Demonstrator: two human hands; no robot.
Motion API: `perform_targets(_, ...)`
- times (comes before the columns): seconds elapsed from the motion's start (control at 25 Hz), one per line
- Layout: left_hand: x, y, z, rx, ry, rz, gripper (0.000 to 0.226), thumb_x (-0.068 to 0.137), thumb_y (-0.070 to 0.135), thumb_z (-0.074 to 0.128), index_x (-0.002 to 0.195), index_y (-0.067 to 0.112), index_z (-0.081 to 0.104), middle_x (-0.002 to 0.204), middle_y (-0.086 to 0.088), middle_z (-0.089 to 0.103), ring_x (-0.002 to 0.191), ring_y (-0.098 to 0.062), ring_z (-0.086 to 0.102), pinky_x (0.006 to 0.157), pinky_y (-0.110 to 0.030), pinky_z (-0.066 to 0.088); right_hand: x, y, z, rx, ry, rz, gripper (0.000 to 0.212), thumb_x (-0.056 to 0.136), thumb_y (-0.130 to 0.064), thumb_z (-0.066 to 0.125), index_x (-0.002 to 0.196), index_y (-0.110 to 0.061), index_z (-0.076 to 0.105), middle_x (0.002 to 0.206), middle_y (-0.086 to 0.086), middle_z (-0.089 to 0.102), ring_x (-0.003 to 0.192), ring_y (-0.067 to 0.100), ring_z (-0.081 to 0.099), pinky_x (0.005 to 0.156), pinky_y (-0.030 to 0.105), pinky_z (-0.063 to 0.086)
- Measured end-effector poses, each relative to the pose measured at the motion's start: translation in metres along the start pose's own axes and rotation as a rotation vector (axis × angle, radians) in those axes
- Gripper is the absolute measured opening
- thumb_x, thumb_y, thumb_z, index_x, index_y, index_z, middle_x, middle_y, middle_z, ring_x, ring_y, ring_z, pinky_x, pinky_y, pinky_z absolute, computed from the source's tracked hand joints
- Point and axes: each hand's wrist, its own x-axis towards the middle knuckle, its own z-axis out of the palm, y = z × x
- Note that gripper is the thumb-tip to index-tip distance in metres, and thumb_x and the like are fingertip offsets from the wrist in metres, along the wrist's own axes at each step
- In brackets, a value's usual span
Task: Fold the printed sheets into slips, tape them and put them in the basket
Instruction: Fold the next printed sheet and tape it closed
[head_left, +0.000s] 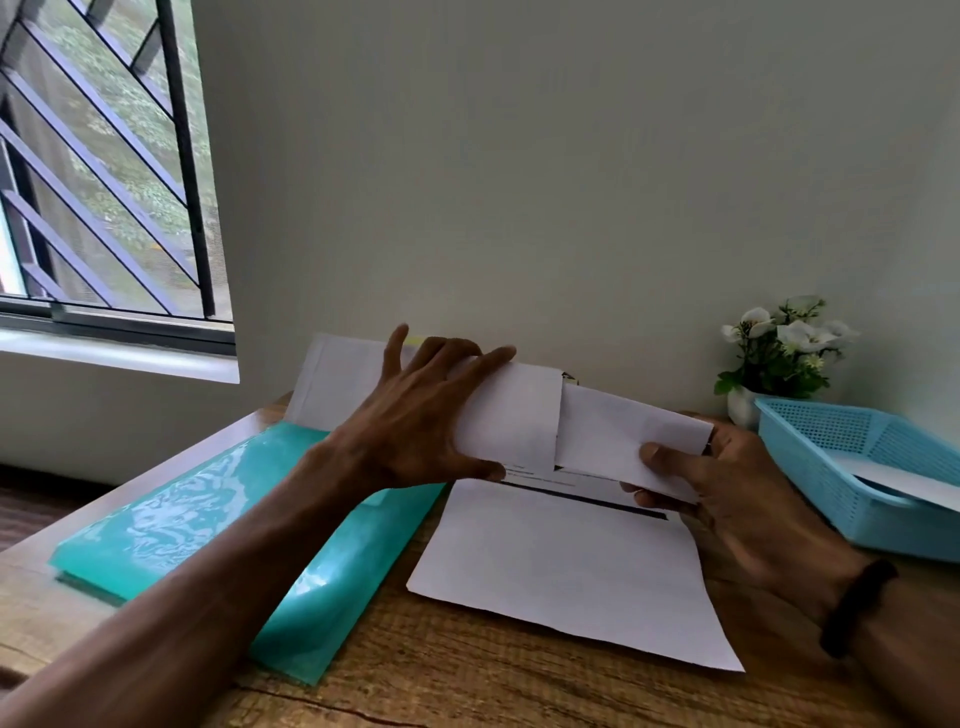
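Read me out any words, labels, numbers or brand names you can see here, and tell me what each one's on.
No text here can be read.
Folded sheet, held by the left hand and right hand: a dark printed bar and faint lines along its lower edge, too small and blurred to read.
Flat sheet on the table: blank side up.
Blue basket, green folder, paper behind the left hand: no lettering visible.

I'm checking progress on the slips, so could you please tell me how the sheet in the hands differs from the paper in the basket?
The sheet being folded is held above the table by the left hand and right hand; the paper in the basket lies loose, untouched. The held sheet shows dark print along its lower edge; the basket paper looks blank. Both are white.
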Motion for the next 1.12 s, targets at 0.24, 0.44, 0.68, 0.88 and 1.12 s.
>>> perform_targets(0.24,0.000,0.017,0.004,-0.003,0.105,0.064,0.109,0.072,0.089,0.059,0.161,0.038,0.024,0.145,0.004,0.045,0.140,-0.018,0.038,0.127,-0.058,0.001,-0.008,-0.002,0.009,-0.092,-0.050,-0.097,0.057,0.072,-0.029,0.083,0.124,-0.020,0.065,0.109,0.007,0.077,0.086,0.031,0.080,0.070,0.045,0.066)
perform_targets(0.44,-0.001,0.006,0.004,-0.026,0.222,-0.045,0.107,0.070,0.088,0.061,0.159,0.036,0.031,0.139,0.002,0.049,0.135,-0.022,0.042,0.124,-0.062,0.010,-0.003,-0.004,0.002,0.124,0.086,-0.156,0.035,0.084,-0.009,0.081,0.116,-0.010,0.066,0.096,0.010,0.081,0.084,0.035,0.079,0.071,0.042,0.064)
perform_targets(0.68,-0.001,0.016,0.006,-0.049,0.226,-0.027,0.107,0.070,0.088,0.062,0.158,0.036,0.032,0.137,0.003,0.049,0.133,-0.019,0.042,0.124,-0.061,0.009,-0.008,0.001,0.007,0.024,0.051,-0.210,0.023,0.081,-0.014,0.083,0.103,-0.013,0.078,0.092,0.009,0.082,0.078,0.026,0.078,0.070,0.038,0.061)
perform_targets(0.88,0.000,0.028,0.009,-0.058,0.238,0.009,0.106,0.071,0.087,0.062,0.158,0.034,0.034,0.137,0.002,0.050,0.134,-0.020,0.043,0.124,-0.061,0.009,-0.017,-0.001,0.018,-0.062,0.018,-0.258,0.021,0.081,-0.016,0.085,0.101,-0.019,0.079,0.091,0.001,0.082,0.079,0.022,0.078,0.070,0.040,0.065)
perform_targets(1.12,0.001,0.033,0.009,-0.047,0.282,0.028,0.107,0.071,0.087,0.063,0.159,0.032,0.034,0.137,0.001,0.050,0.135,-0.023,0.044,0.123,-0.063,0.012,-0.023,-0.005,0.025,-0.153,0.011,-0.262,0.025,0.075,-0.053,0.078,0.093,-0.037,0.082,0.096,-0.015,0.080,0.082,0.012,0.078,0.080,0.051,0.066)
